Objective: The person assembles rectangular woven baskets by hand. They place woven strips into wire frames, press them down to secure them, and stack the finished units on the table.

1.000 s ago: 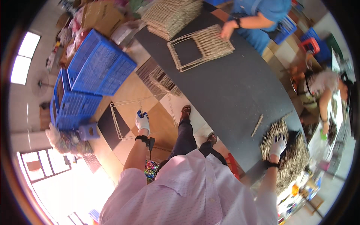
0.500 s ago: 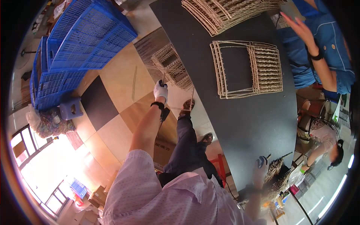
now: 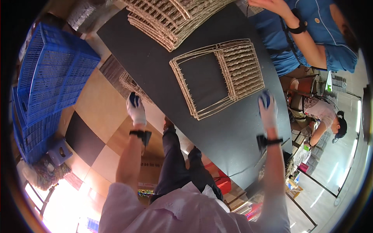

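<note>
A flat woven wicker frame [image 3: 237, 70], half open and half filled with weave, lies on the black table [image 3: 155, 58]. My right hand [image 3: 267, 110], in a white glove with blue fingertips, reaches over the table, and its fingertips are at the frame's right edge. My left hand [image 3: 136, 109], gloved the same, hangs over the floor beside the table's left edge, close to some woven pieces on the floor [image 3: 130, 82]. Its fingers look curled, and nothing shows in them. Each wrist wears a black band.
A tall stack of similar wicker frames [image 3: 175, 19] sits at the table's far end. A co-worker in blue [image 3: 314, 35] stands at the table's right, one arm raised. Blue plastic crates [image 3: 50, 77] are piled at the left, and another person [image 3: 326, 116] sits at the right.
My right hand has come up from the lower table edge to the wicker frame's right side. My left hand has drawn back slightly; the view has shifted closer over the table.
</note>
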A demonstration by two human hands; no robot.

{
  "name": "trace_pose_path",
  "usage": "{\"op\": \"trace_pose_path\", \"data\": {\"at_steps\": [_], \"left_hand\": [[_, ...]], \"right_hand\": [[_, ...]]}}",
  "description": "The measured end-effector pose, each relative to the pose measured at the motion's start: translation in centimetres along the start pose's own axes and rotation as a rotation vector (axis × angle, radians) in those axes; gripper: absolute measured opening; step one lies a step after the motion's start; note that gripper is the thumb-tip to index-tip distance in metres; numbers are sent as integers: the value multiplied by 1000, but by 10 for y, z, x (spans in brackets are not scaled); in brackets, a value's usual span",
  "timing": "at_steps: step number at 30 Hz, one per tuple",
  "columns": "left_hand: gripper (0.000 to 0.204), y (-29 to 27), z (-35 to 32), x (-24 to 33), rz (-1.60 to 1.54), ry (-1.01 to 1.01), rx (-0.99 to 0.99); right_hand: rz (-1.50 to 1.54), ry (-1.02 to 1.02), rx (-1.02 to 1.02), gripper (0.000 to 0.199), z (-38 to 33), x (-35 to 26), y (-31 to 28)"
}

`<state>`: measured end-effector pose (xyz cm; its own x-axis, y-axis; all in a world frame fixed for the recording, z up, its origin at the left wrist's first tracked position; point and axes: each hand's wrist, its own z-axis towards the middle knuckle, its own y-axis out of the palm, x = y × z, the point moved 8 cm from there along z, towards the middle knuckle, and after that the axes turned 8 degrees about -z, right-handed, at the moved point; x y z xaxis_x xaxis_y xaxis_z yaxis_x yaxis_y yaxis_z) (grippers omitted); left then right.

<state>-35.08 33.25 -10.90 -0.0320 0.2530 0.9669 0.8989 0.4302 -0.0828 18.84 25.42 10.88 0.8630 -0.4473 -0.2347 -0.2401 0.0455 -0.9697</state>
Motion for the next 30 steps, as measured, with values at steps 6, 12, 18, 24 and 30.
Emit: {"op": "trace_pose_path", "data": {"at_steps": [6,12,18,24,30], "left_hand": [[45,57,-127,179,105,454,-335],[87,242,-148,169,105,-294,-529],[90,275,-135,117,382,-368,-346],[58,258,-145,119,-306,-571,-645],[62,214,-197,213,261,363,-830]], "right_hand": [[103,157,-186,71,146,5,47],[68,156,-316,84,148,-11,70],[550,146,-237,51,100,-6,80],[1319,278,-389,36,20,-13,74],[993,-65,-119,45,-67,22,18]]}}
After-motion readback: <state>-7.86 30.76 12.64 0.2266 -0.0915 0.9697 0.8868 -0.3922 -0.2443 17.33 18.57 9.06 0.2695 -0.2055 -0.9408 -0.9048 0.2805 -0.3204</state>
